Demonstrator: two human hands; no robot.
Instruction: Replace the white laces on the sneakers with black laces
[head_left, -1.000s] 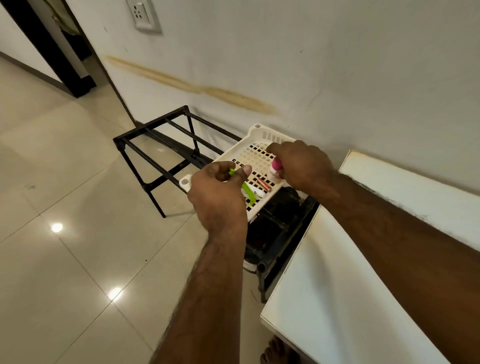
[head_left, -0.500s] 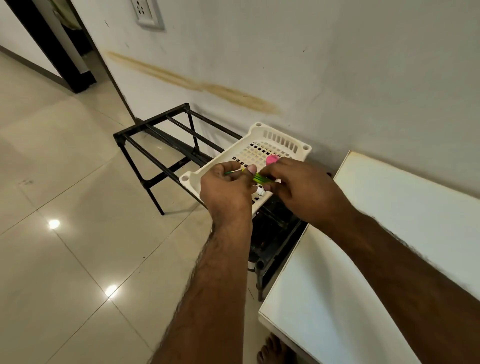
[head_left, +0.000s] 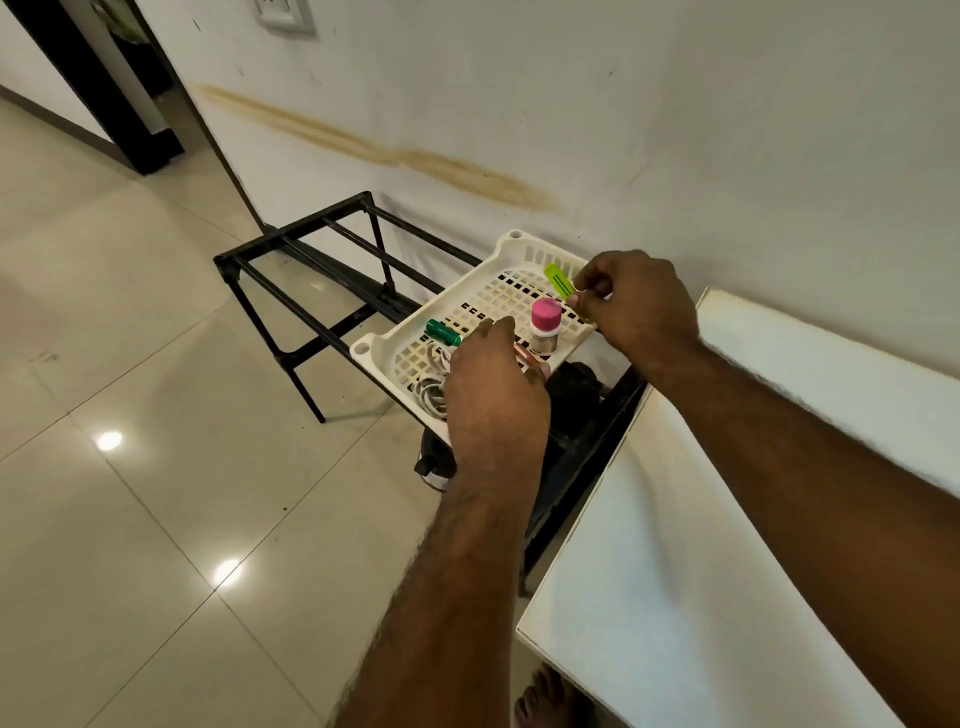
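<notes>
A white perforated plastic tray (head_left: 374, 349) sits on a black metal rack (head_left: 291, 249) by the wall. My right hand (head_left: 636, 306) pinches a flat lime-green piece (head_left: 558, 280) over the tray's far corner. My left hand (head_left: 493, 395) reaches into the near half with its fingers stretched over the contents; what lies under its palm is hidden. In the tray are a green cylinder (head_left: 441, 331), a small pink-capped bottle (head_left: 544, 327), a copper-coloured item (head_left: 523, 354) and a coiled white cord (head_left: 431, 396). A dark shoe (head_left: 574, 389) shows under the tray, its pale toe (head_left: 434, 470) sticking out.
A white tabletop (head_left: 675, 545) fills the lower right, right beside the rack. The wall runs close behind the tray. Glossy floor tiles (head_left: 156, 467) spread to the left, with a dark doorway (head_left: 104, 78) at the top left. A bare foot (head_left: 540, 701) shows at the bottom edge.
The lime-green piece passed from my left hand to my right, which carried it to the tray's far corner. My left hand dropped into the near half. The pink-capped bottle now stands free.
</notes>
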